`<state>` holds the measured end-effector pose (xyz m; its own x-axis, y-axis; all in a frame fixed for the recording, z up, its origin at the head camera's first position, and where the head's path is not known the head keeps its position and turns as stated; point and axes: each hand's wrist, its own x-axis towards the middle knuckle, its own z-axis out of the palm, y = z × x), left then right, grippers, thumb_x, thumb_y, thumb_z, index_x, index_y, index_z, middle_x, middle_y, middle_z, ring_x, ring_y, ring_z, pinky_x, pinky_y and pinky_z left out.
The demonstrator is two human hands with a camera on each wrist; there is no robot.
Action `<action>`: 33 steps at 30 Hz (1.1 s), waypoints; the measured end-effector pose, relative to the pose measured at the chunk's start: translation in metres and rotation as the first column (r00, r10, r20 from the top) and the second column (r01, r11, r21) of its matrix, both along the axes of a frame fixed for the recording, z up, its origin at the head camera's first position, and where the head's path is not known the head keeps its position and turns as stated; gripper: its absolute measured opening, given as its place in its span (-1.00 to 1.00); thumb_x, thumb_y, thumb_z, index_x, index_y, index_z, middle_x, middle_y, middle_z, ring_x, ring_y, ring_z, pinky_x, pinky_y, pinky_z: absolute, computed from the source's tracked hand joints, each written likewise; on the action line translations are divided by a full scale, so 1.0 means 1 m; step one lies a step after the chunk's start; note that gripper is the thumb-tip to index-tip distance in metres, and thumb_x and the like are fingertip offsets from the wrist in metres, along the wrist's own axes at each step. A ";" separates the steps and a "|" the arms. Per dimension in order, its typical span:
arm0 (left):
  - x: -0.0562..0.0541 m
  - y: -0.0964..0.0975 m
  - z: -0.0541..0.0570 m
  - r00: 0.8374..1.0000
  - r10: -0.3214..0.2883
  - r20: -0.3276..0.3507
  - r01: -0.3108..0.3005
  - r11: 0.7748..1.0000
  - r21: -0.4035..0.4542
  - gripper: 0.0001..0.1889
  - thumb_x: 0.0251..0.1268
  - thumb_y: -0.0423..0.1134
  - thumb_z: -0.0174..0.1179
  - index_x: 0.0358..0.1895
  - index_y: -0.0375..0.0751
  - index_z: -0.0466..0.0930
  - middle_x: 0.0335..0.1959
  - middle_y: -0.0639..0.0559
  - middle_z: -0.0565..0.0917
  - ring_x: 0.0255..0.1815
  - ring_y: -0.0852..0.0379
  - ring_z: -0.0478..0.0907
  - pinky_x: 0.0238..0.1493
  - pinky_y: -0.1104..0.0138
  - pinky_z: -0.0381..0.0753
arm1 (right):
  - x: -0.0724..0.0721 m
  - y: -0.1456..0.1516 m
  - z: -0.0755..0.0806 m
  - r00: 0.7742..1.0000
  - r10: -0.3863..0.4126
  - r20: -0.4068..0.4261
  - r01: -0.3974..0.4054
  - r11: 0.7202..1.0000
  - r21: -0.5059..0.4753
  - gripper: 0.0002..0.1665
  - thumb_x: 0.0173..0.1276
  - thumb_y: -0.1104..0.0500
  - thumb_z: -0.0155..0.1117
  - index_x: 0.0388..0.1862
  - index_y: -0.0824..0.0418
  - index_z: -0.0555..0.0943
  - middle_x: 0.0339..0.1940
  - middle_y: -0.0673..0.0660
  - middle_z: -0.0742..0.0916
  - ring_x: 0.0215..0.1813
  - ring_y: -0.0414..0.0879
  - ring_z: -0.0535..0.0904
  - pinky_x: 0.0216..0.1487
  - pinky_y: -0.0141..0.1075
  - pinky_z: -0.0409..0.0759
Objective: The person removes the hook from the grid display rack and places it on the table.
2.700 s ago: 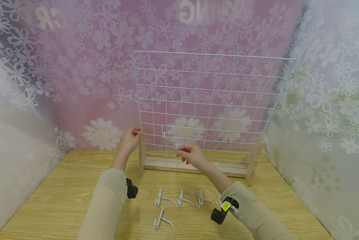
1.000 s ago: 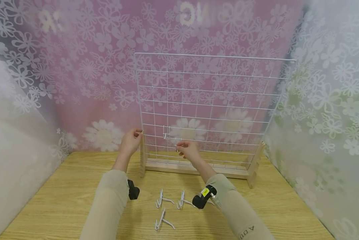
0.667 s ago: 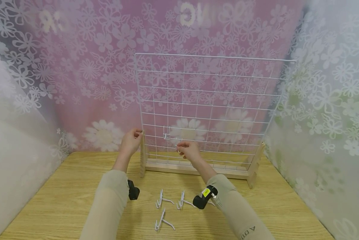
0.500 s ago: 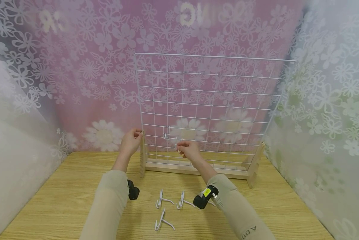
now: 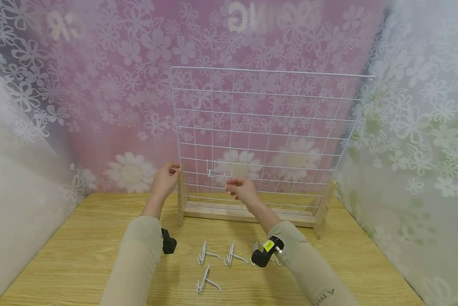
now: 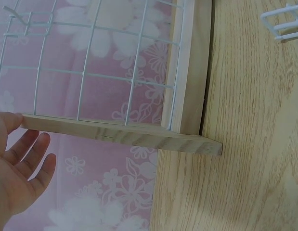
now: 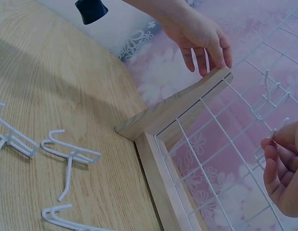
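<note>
My left hand [image 5: 164, 180] holds the top end of the wooden side post [image 5: 180, 197] at the left of a white wire grid [image 5: 268, 137]. In the left wrist view the thumb presses on the wood, and the other fingers bend behind it. My right hand [image 5: 244, 192] pinches the prong of a white wire hook [image 7: 273, 133] in front of the grid's lower middle; its fingers cover part of this hook. Just up and to the left of it, another white wire hook [image 5: 211, 173] hangs on the grid.
Several loose white hooks [image 5: 207, 279] lie on the wood-grain table [image 5: 110, 238] before the stand. Some are partly behind the black wrist camera [image 5: 263, 256] on my right forearm. A pink flowered curtain [image 5: 133, 85] stands behind the grid, with pale flowered sheets [image 5: 424, 170] at the sides.
My right hand has shifted slightly upward, and its fingers now cover more of the hook. The right forearm has swung a little left over the loose hooks. The left hand keeps its place.
</note>
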<state>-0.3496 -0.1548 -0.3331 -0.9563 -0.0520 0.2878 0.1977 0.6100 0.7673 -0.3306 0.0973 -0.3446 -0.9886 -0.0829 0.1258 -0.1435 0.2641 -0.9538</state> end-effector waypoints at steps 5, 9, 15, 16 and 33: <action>0.000 0.000 0.000 1.000 0.001 -0.008 -0.001 1.000 0.003 -0.69 0.42 -0.19 -0.06 0.12 -0.24 0.42 -0.04 -0.25 0.52 -0.05 -0.15 0.46 -0.21 0.12 0.49 | 0.005 0.005 0.000 0.999 0.009 -0.031 -0.008 0.999 0.035 -0.80 0.24 0.31 0.23 -0.16 0.36 0.62 -0.39 0.16 0.70 -0.47 -0.16 0.49 -0.43 -0.30 0.48; 0.001 -0.001 0.000 1.000 0.003 -0.003 -0.003 1.000 0.008 -0.69 0.42 -0.19 -0.05 0.11 -0.24 0.42 -0.05 -0.24 0.53 -0.06 -0.14 0.47 -0.21 0.13 0.49 | 0.009 0.010 -0.002 0.997 0.048 -0.064 -0.044 0.996 0.073 -0.82 0.24 0.32 0.23 -0.18 0.38 0.62 -0.45 0.11 0.69 -0.48 -0.16 0.49 -0.47 -0.30 0.47; 0.001 -0.002 0.000 1.000 0.009 0.006 -0.009 1.000 0.007 -0.69 0.41 -0.19 -0.05 0.12 -0.23 0.42 -0.05 -0.23 0.54 -0.04 -0.14 0.47 -0.18 0.11 0.49 | 0.016 0.018 -0.007 0.991 0.105 -0.087 -0.094 0.988 0.123 -0.81 0.25 0.32 0.24 -0.18 0.41 0.60 -0.42 0.20 0.69 -0.48 -0.16 0.48 -0.48 -0.28 0.47; 0.001 -0.002 0.000 1.000 0.011 0.003 -0.011 1.000 0.006 -0.69 0.41 -0.20 -0.05 0.12 -0.23 0.42 -0.05 -0.24 0.54 -0.04 -0.14 0.47 -0.18 0.11 0.49 | 0.017 0.019 -0.007 0.989 0.110 -0.094 -0.098 0.987 0.125 -0.81 0.25 0.32 0.24 -0.19 0.42 0.60 -0.42 0.23 0.68 -0.47 -0.15 0.48 -0.48 -0.29 0.47; 0.000 0.000 0.000 1.000 -0.001 -0.006 0.001 1.000 0.013 -0.68 0.42 -0.17 -0.05 0.13 -0.23 0.42 -0.07 -0.22 0.54 -0.06 -0.13 0.48 -0.20 0.12 0.49 | 0.039 0.037 -0.016 0.978 0.162 -0.134 -0.142 0.979 0.147 -0.88 0.22 0.35 0.25 -0.28 0.42 0.59 -0.48 0.22 0.65 -0.45 -0.03 0.50 -0.51 -0.32 0.45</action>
